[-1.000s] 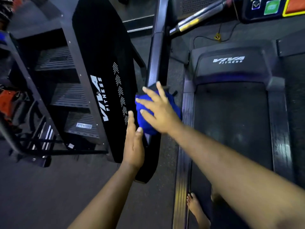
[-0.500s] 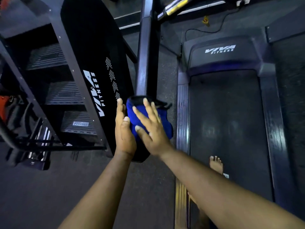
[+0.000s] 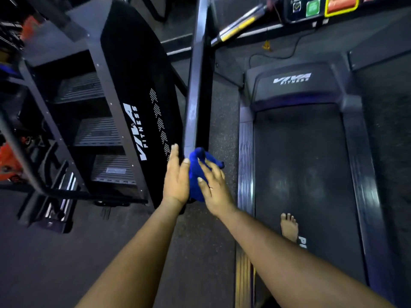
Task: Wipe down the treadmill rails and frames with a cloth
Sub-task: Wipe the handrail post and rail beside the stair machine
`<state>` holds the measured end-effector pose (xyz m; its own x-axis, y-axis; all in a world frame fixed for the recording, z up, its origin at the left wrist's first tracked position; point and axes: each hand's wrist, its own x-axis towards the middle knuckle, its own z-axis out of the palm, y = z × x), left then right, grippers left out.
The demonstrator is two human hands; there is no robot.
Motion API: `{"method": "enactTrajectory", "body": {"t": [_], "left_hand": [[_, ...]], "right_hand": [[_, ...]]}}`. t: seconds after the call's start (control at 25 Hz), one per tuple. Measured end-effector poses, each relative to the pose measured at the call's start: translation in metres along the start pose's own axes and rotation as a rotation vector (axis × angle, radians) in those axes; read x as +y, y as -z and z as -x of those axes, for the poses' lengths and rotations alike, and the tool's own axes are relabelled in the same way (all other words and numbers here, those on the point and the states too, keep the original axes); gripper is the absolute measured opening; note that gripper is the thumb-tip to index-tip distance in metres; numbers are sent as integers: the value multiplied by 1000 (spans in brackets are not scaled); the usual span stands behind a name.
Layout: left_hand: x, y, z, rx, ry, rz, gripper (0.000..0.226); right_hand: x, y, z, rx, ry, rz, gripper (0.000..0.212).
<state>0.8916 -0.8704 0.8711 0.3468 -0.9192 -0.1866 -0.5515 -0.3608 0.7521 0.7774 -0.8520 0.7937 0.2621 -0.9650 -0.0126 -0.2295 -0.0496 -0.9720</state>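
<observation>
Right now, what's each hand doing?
Left hand: open, fingers straight, flat against the blue cloth.
Right hand: open, pressing the cloth.

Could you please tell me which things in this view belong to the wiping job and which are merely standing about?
Part of the job:
blue cloth
treadmill upright
left hand
right hand
side rail

Standing about:
stair climber
console buttons
power cable
</observation>
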Motion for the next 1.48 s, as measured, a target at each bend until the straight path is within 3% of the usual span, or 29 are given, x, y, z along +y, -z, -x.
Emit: {"method": "enactTrajectory", "body": {"t": [0.08,0.16,0.28,0.36,0.44,0.56,0.68,0.84,0.96,1.08,1.16,1.24,1.48], "left_hand": [[-1,-2,20,-107,-54,-273,88],[7,8,49,-147,-98,-486,96],[19,13,70,-120,-230,-581,106],[36,10,71,-125,-327,-565,109],[58,2,69,-177,-330,-394,101],[92,-12,47,-200,-150,218,56],[122,-25,4,-156,-73,441,20],[156,-44,-46,-121,-102,422,16],[181,-57,-84,-158,-90,442,18],[209,-68,-117,-155,-49,545,16],[219,-72,-139,-112,-48,533,17],[220,-70,-163,-52,-104,398,17],[220,-58,-246,48,-162,-200,20]], "right_hand": [[25,15,4,-74,-105,25,48],[17,42,18,-49,-243,35,42],[-19,76,26,153,-309,-162,48],[-49,91,21,200,-292,-347,51],[-77,106,11,207,-248,-503,44],[-95,129,-16,175,-214,-592,41],[-87,164,-59,173,-250,-507,63],[-72,224,-117,91,-269,-161,86],[-62,260,-162,76,-103,98,76],[-62,279,-203,-104,-75,18,68],[-66,285,-228,-122,-53,35,43],[-68,289,-251,-34,-10,123,22],[-89,294,-350,59,166,709,25]]}}
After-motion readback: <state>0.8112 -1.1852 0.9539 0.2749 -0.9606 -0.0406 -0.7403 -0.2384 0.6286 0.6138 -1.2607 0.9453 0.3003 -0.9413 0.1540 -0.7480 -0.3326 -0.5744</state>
